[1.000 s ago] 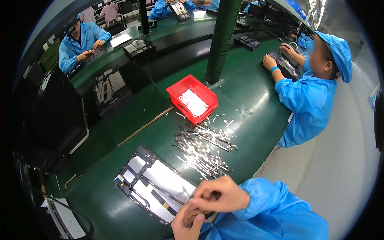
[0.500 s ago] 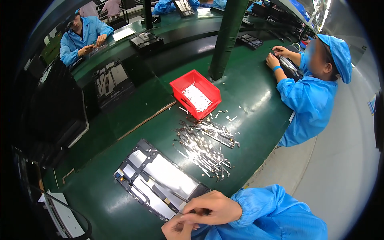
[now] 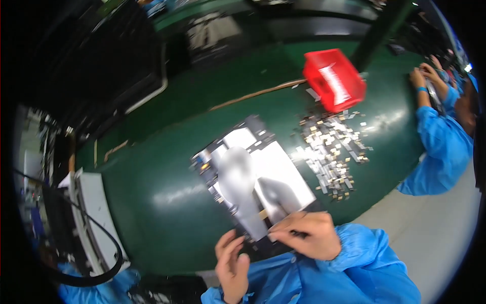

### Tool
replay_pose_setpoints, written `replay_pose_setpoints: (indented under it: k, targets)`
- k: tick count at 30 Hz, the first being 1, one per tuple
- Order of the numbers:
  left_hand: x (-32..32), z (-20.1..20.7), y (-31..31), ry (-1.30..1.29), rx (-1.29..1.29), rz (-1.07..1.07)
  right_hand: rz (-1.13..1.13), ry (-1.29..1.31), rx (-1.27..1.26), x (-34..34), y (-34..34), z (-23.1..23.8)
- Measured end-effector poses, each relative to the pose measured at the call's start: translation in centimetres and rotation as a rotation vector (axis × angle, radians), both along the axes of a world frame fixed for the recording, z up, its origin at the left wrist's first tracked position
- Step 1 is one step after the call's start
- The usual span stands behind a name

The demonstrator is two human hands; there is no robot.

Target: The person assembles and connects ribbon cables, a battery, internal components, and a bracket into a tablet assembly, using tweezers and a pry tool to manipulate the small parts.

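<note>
The green worktable (image 3: 167, 202) is taking up most of the view, its near edge curving along the person's blue sleeves; open green surface is lying to the left of the work, well apart from other items. A flat rectangular panel (image 3: 268, 167), shiny-faced with a dark frame, is lying on the table directly before the person; its long axis is running from the near edge away toward the upper left, its near end touching both hands. The right hand (image 3: 306, 235) is resting on the panel's near edge, fingers curled together and pinching a small dark piece there. The left hand (image 3: 230, 258) is sitting at the near left corner, fingers loosely apart. A scatter of small metal parts (image 3: 331, 152) is lying just right of the panel; a red bin (image 3: 334, 81) is standing beyond them.
</note>
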State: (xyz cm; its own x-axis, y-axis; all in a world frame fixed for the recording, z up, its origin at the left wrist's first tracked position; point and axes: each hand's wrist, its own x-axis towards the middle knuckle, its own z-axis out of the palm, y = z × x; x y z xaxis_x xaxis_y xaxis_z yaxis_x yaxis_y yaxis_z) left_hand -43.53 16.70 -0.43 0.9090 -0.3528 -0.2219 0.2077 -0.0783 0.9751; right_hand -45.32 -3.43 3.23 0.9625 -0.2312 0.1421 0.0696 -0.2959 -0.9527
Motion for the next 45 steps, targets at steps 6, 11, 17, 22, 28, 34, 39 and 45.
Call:
replay_pose_setpoints:
  k: [6,11,17,22,28,34,39,45]
  targets:
    - [-1.5,1.6,-0.4,0.137,-0.052,-0.152,-0.054,-0.015,-0.058,1.1,0.9,-1.2]
    - [-1.9,1.7,-0.2,0.133,-0.084,-0.194,-0.055,0.055,-0.025,1.4,1.3,-1.3]
    - [-2.1,3.0,0.3,0.252,-0.179,-0.204,-0.064,0.064,-0.053,1.2,1.5,-1.1]
    - [-1.7,1.7,1.1,0.413,-0.421,-0.084,-0.089,0.03,-0.092,1.3,1.6,-1.4]
    - [-0.8,0.1,1.7,0.443,-0.505,-0.008,0.093,0.064,-0.163,1.6,2.0,-0.3]
    - [0.3,-1.0,-0.3,0.119,-0.251,0.109,0.297,0.249,-0.358,2.2,2.7,0.2]
    - [1.1,-1.7,-1.1,-0.002,-0.162,0.106,0.198,0.307,-0.319,2.2,2.8,0.2]
    - [1.9,-1.4,-1.5,0.013,-0.143,0.109,0.17,0.311,-0.312,2.3,2.9,0.4]
